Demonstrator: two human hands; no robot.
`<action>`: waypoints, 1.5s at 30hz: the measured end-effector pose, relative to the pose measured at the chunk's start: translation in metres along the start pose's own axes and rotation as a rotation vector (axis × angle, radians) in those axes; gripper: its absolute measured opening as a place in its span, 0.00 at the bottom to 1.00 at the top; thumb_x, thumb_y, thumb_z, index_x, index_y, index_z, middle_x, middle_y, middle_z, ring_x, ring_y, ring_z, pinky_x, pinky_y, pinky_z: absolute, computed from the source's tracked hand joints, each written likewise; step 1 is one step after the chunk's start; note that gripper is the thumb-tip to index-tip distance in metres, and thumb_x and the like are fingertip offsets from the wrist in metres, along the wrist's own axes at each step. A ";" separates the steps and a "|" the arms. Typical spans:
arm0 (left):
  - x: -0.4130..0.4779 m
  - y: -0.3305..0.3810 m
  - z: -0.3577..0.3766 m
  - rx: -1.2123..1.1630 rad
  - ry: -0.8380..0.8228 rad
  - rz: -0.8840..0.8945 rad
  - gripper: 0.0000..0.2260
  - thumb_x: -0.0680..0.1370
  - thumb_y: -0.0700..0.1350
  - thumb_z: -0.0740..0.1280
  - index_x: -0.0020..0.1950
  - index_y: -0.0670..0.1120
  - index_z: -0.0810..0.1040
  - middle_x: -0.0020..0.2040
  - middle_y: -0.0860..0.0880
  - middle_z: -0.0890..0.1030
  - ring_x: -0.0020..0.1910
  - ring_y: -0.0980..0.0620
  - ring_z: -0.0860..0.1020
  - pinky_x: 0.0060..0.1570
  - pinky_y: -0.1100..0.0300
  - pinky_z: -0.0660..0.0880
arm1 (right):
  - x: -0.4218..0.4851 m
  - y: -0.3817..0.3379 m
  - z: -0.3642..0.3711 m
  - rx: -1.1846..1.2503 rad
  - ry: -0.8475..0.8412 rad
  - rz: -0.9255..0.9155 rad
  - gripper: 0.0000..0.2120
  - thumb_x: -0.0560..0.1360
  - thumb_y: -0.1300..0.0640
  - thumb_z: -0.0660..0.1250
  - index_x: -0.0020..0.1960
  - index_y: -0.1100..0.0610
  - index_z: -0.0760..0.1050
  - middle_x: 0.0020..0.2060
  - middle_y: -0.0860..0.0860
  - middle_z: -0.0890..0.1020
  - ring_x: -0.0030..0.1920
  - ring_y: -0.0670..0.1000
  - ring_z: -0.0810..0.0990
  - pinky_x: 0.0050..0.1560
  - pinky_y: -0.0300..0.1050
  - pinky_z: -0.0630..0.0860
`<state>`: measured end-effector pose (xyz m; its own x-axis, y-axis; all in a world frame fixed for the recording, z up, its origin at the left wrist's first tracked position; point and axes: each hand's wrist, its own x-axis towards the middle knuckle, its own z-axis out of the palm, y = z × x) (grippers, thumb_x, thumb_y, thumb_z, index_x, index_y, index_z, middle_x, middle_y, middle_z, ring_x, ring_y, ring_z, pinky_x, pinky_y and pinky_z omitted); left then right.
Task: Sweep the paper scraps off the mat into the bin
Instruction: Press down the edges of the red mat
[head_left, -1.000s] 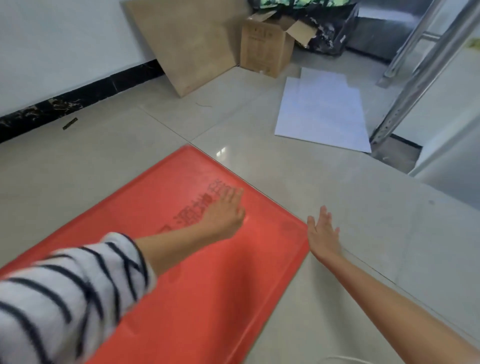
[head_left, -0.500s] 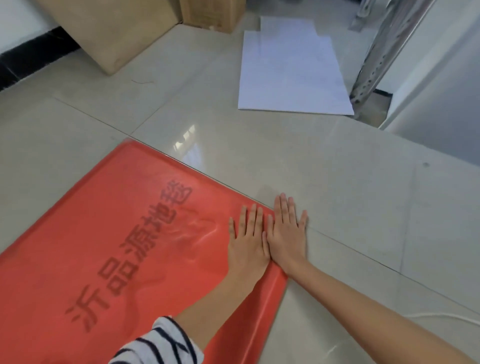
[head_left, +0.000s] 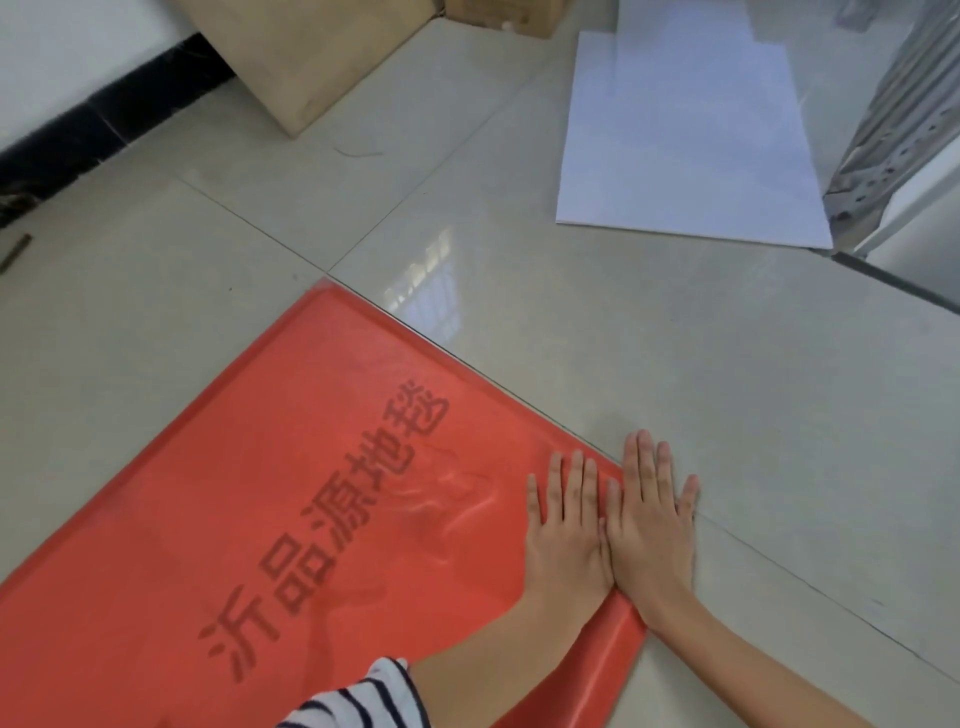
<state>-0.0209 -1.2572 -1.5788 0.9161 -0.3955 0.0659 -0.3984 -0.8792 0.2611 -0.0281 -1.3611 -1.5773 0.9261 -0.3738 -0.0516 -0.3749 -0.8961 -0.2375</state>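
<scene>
A red mat (head_left: 260, 519) with dark printed characters lies on the tiled floor. My left hand (head_left: 566, 535) rests flat, palm down, on the mat's right corner, fingers slightly apart. My right hand (head_left: 652, 525) lies flat beside it, touching it, mostly on the floor just past the mat's edge. Neither hand holds anything. No paper scraps and no bin appear in this view.
A large white sheet (head_left: 685, 135) lies on the floor at the back right. A tan board (head_left: 306, 57) leans against the wall at the back left, a cardboard box (head_left: 504, 13) beside it. A metal rack leg (head_left: 893, 130) stands at the right.
A second ago the hands were apart, the left over the mat's middle. They came together at the mat's right corner and have barely shifted since; the camera tilted down.
</scene>
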 end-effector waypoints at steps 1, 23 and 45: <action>0.002 -0.001 0.001 -0.022 0.002 0.002 0.28 0.81 0.49 0.48 0.79 0.39 0.51 0.80 0.41 0.47 0.79 0.40 0.50 0.75 0.40 0.39 | 0.002 0.000 0.000 -0.006 -0.005 0.003 0.29 0.82 0.48 0.39 0.80 0.56 0.48 0.80 0.50 0.51 0.79 0.51 0.47 0.75 0.54 0.35; 0.018 -0.203 -0.246 -0.286 -0.521 -0.281 0.25 0.85 0.52 0.45 0.81 0.50 0.43 0.81 0.51 0.43 0.79 0.49 0.39 0.76 0.46 0.42 | 0.029 -0.092 -0.054 -0.643 -0.256 -0.029 0.29 0.81 0.57 0.43 0.80 0.62 0.40 0.80 0.55 0.43 0.61 0.65 0.14 0.76 0.62 0.36; 0.185 -0.349 -0.107 0.092 -0.050 -0.613 0.26 0.81 0.47 0.36 0.78 0.40 0.46 0.80 0.44 0.50 0.80 0.47 0.50 0.75 0.42 0.45 | 0.217 -0.381 0.069 -0.173 -0.091 -0.501 0.31 0.82 0.46 0.43 0.80 0.60 0.48 0.80 0.53 0.52 0.80 0.52 0.47 0.77 0.59 0.41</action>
<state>0.2928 -0.9954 -1.5543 0.9772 0.1782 -0.1157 0.1948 -0.9689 0.1527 0.3189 -1.0844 -1.5652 0.9904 0.1252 -0.0590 0.1195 -0.9886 -0.0922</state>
